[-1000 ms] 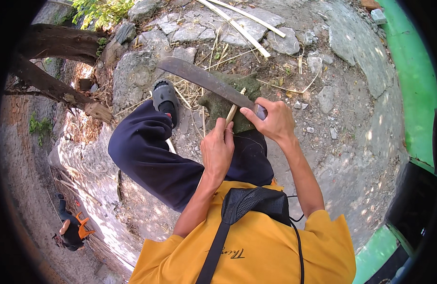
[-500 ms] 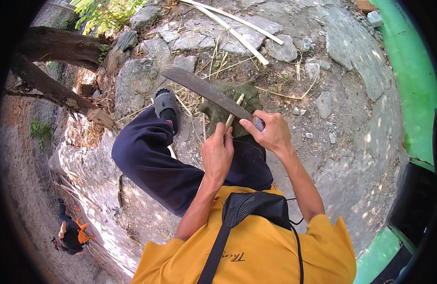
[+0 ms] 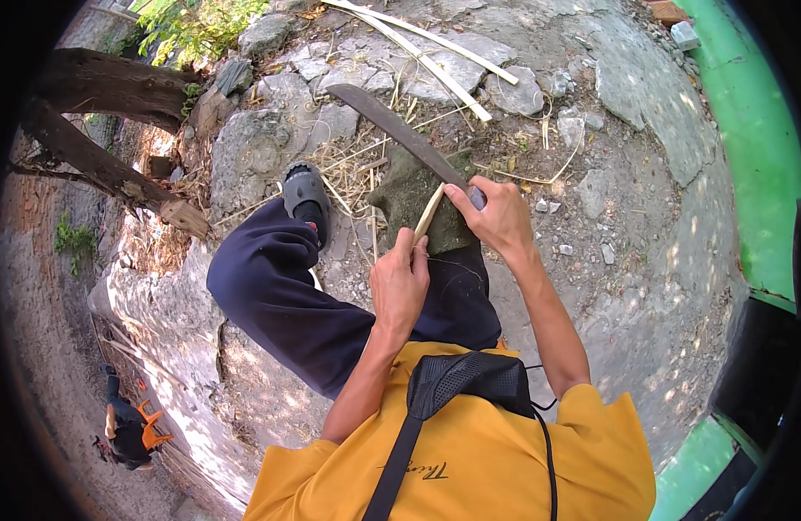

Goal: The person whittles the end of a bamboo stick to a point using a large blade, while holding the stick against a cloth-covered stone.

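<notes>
My right hand (image 3: 499,217) is closed on the handle end of a long, dark, curved machete (image 3: 392,128), whose blade slants up and to the left. Between the fingers of my left hand (image 3: 399,282) is a short pale strip of split wood or bamboo (image 3: 430,213), its tip angled up beside the blade near my right thumb. A greenish-brown cloth (image 3: 409,195) lies over my knee under the strip and blade. Most of the machete's handle is hidden by my right fingers.
My shoe (image 3: 306,204) rests among loose shavings (image 3: 357,174). Long pale strips (image 3: 444,74) lie on the rocky ground ahead. Dark timbers (image 3: 114,165) stand at the left, a green wall (image 3: 756,165) at the right. Far lower left, a person (image 3: 127,425) sits on an orange chair (image 3: 154,425).
My right hand has shifted slightly up, and the machete has moved up and to the right, off the strip's lower part. More of the strip now shows.
</notes>
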A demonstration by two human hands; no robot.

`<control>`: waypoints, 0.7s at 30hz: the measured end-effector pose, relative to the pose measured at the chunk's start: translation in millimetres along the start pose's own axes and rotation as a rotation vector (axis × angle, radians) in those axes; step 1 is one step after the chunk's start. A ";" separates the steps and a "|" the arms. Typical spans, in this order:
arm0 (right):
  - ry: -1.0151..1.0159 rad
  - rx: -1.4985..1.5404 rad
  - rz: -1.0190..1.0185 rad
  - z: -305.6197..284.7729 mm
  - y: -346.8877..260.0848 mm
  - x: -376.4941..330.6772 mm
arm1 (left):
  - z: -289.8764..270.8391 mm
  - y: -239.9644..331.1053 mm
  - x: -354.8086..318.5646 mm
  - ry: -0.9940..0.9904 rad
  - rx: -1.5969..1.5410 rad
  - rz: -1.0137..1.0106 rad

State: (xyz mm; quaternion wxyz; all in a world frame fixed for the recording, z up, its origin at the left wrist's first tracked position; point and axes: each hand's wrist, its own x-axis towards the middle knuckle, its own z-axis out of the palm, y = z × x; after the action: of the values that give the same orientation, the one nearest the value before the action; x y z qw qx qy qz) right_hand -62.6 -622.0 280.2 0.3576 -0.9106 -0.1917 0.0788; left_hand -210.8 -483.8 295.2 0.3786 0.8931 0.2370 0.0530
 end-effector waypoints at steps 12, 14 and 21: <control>-0.116 0.010 -0.144 -7.2 16.2 -33.4 | -15.5 -26.0 22.0 -0.498 -0.823 -0.453; -0.141 -0.006 -0.129 -13.2 10.3 -27.8 | -10.7 -31.0 19.3 -0.459 -0.789 -0.421; -0.185 -0.033 -0.102 -7.9 6.8 -18.9 | -15.4 -26.1 22.3 -0.448 -0.797 -0.441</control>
State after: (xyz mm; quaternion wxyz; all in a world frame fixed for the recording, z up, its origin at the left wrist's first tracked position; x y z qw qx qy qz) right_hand -75.6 -639.2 281.5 0.3267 -0.8943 -0.2712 0.1412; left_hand -205.3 -447.8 285.9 0.7338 0.5974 0.2941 -0.1347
